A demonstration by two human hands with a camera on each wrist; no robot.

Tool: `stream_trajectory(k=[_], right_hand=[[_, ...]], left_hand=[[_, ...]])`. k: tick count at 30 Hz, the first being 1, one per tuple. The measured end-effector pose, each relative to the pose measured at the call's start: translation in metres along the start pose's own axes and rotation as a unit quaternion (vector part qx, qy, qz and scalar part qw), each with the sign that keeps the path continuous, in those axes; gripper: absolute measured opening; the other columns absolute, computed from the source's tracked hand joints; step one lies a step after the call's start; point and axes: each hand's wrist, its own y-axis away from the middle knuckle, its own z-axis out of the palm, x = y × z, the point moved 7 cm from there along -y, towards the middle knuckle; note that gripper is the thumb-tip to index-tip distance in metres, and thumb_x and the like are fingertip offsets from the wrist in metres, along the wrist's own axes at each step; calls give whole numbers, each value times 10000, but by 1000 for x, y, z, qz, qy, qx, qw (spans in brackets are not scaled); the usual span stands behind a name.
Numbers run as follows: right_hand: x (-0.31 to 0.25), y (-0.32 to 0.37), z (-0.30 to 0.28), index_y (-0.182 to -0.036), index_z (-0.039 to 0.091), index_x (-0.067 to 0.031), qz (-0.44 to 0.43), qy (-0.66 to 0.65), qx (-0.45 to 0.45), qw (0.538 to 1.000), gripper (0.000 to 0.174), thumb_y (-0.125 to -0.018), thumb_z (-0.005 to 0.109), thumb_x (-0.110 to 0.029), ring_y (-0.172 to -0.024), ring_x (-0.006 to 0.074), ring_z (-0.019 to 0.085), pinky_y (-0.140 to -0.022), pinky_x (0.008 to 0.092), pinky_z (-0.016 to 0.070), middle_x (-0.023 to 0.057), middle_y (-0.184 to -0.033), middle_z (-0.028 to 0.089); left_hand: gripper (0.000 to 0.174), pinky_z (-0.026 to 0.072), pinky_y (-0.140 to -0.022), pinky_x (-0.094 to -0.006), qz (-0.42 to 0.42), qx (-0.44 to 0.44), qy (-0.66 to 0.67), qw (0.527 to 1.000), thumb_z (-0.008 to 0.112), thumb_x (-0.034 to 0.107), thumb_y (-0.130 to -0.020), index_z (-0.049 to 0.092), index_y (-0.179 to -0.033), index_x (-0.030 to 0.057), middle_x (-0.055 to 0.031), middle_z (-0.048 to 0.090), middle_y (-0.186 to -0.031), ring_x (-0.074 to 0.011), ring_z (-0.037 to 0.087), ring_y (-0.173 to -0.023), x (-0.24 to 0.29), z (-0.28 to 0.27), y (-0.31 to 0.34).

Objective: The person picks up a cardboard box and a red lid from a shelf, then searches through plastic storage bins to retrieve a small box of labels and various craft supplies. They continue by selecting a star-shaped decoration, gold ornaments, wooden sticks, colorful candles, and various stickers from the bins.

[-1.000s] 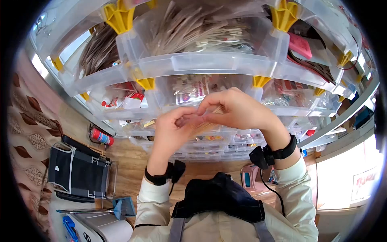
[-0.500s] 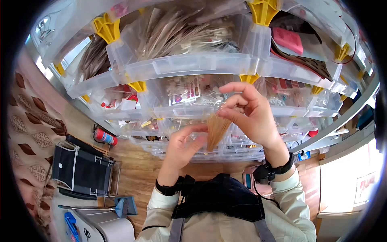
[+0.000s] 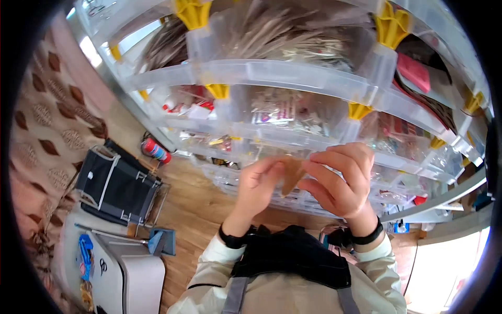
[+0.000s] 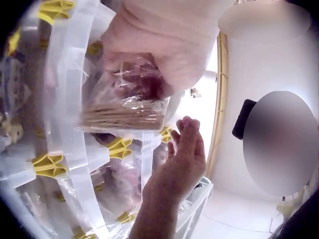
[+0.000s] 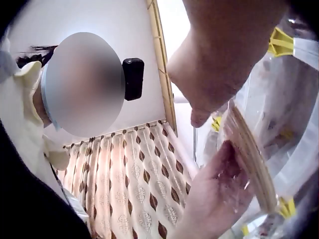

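A small clear plastic bag of thin wooden sticks (image 3: 293, 175) is up in front of the chest. My left hand (image 3: 256, 183) pinches it, the thumb lying along its near side. In the left wrist view the sticks (image 4: 124, 117) lie side by side beneath the crinkled plastic. My right hand (image 3: 342, 180) is just right of the bag with bent fingers. From the left wrist, the right hand's fingertips (image 4: 188, 123) appear a little apart from the bag and hold nothing.
Stacked clear drawers (image 3: 293, 73) with yellow corner pieces (image 3: 360, 110) stand right ahead, filled with packets and small goods. On the left are a folding chair (image 3: 123, 183), a fire extinguisher (image 3: 156, 150) and a white bin-like box (image 3: 141, 277). A patterned curtain (image 3: 57, 131) hangs beyond.
Both hands were together around the bag; then the right hand held its upper part. Now the left hand pinches it and the right fingers are off it. The head view has shifted.
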Motion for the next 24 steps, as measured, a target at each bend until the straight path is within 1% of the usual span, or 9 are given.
stream_trajectory(k=[4,7,9,12,16,18,20,22,24], right_hand=[[8,14,28,-875,627,-58,64,-14,-76,995,255,-633,699,-96,-757,195,543,-712,341,412,31,-860,600],[17,25,34,-897,625,-45,156,-121,-106,975,246,-657,675,-22,-756,219,571,-703,325,431,66,-857,618],[31,40,46,-896,623,-34,321,-262,-125,901,248,-662,638,48,-744,250,590,-671,313,455,95,-817,625],[38,58,53,-868,624,-26,380,-294,-140,866,227,-662,618,69,-744,278,595,-638,325,475,113,-772,618],[27,49,51,-835,629,-21,238,-220,-145,935,189,-670,607,69,-740,285,593,-642,340,481,118,-765,611],[25,48,50,-831,627,-22,237,-225,-133,936,193,-664,602,72,-734,299,586,-645,349,484,122,-749,605],[24,51,52,-895,627,-21,220,-250,-141,932,219,-690,606,53,-738,275,603,-659,325,486,116,-781,623],[31,65,61,-947,627,-13,425,-350,-171,817,223,-726,615,14,-748,240,626,-681,301,486,114,-821,641],[34,76,67,-969,628,-5,449,-389,-161,788,202,-769,600,3,-767,172,635,-697,265,485,96,-847,657]], left_hand=[[144,462,-656,-236,107,-5,-71,992,580,44,-820,631,-949,5,-88,650,-859,-116,596,-753,10,5,1],[141,446,-685,-242,95,-9,-103,990,627,39,-779,624,-910,-14,-91,635,-860,-142,591,-768,6,-2,2],[163,428,-718,-254,98,-18,-140,985,635,30,-765,610,-918,-23,-82,618,-864,-146,567,-777,3,-2,3],[216,430,-727,-283,222,30,-264,938,672,61,-736,590,-923,-11,-63,581,-820,-172,552,-768,27,12,1],[184,447,-656,-288,263,211,-53,940,682,34,-696,615,-867,29,-69,619,-763,-210,553,-677,37,-6,0],[112,456,-605,-268,221,-2,-268,938,657,-10,-690,624,-794,15,-87,636,-750,-204,589,-656,31,6,1],[70,460,-566,-259,226,8,-289,930,629,-44,-692,625,-740,8,-99,650,-742,-185,612,-628,31,2,8],[59,463,-572,-268,191,70,-269,941,619,-31,-713,628,-750,14,-96,649,-739,-185,607,-614,26,-11,13],[57,448,-580,-242,220,68,-262,937,557,-14,-788,607,-762,-20,-109,617,-707,-150,582,-613,26,-12,14]])
